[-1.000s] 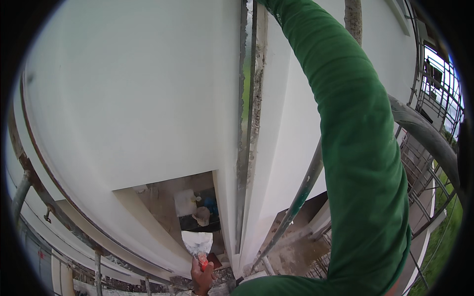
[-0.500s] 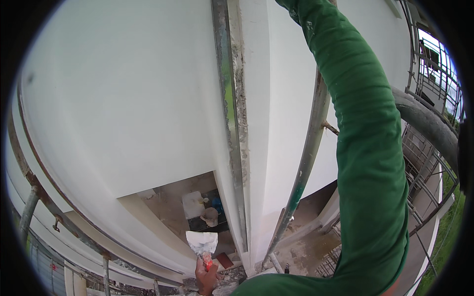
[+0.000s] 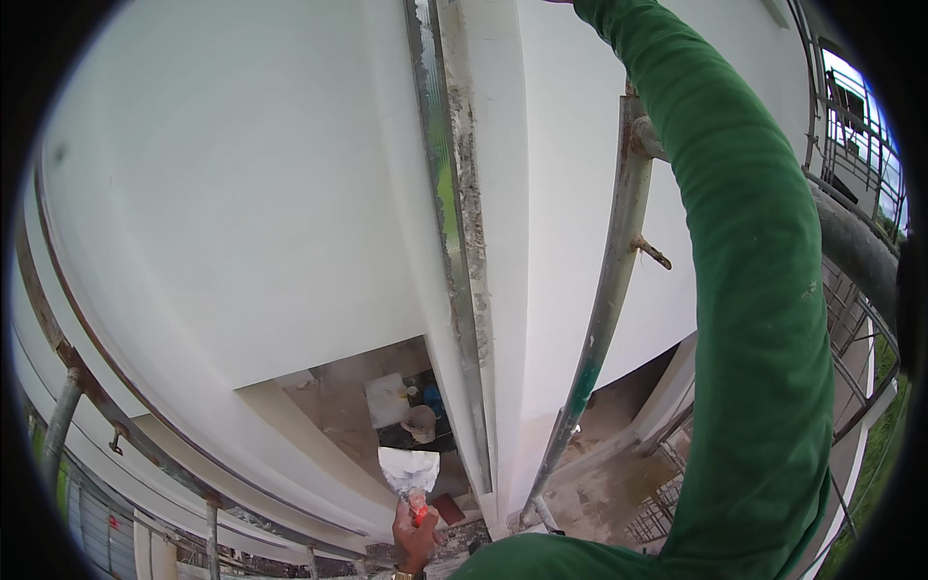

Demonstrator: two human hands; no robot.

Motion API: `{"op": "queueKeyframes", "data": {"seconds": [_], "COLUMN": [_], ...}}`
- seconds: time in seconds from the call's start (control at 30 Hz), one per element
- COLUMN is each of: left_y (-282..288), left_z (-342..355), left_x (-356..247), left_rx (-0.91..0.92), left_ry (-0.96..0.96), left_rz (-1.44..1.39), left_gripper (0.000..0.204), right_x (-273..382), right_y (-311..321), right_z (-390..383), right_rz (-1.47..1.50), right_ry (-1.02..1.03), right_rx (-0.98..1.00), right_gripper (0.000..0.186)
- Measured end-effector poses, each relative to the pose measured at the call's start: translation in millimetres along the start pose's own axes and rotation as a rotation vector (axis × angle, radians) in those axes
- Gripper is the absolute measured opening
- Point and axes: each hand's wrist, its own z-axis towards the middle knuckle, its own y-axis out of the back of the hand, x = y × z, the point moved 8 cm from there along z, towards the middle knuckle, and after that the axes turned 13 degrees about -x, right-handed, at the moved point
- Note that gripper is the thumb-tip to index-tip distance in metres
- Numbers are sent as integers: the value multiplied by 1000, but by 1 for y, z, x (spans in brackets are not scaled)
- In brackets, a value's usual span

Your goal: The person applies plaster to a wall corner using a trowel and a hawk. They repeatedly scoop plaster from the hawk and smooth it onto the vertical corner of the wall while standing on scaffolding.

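My left hand (image 3: 416,541) is closed round the red handle of a putty knife (image 3: 409,471), low in the view. Its broad blade points up and carries white paste. Raised along the right side, my right arm in a green sleeve (image 3: 759,242) reaches to the top edge, where only a sliver of my right hand (image 3: 558,1) shows; its fingers are out of the picture. Near that hand stands a white wall corner, with a long metal straightedge (image 3: 454,232) running upright along it. A rough strip of grey and white paste (image 3: 469,174) lies beside the straightedge.
Scaffold pipes stand close by: an upright one (image 3: 609,271) with a rusty stub and a rail (image 3: 145,445) at lower left. A smooth white wall (image 3: 251,193) fills the left. Far below, through an opening, a person in a hat (image 3: 419,423) is by a pale board (image 3: 387,398).
My left hand and the putty knife have shifted slightly right. The right sleeve has moved right and up, uncovering more of the upright pipe.
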Motion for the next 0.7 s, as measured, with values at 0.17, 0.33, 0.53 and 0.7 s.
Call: {"op": "queueKeyframes", "data": {"seconds": [0.17,0.33,0.53,0.7], "left_y": [2,-4,-10,-14], "left_z": [4,12,13,12], "left_x": [3,11,10,7], "left_rx": [-22,13,42,51], "left_ry": [1,-16,-31,-7], "left_rz": [5,-21,-24,34], "left_gripper": [31,28,26,25], "right_x": [9,6,-3,-9], "right_y": [-17,-21,-26,-9], "right_z": [4,6,-1,8], "right_rz": [-90,-171,-167,-197], "right_ry": [-5,56,114,148], "right_rx": [51,90,275,282], "right_gripper": [35,28,18,24]}}
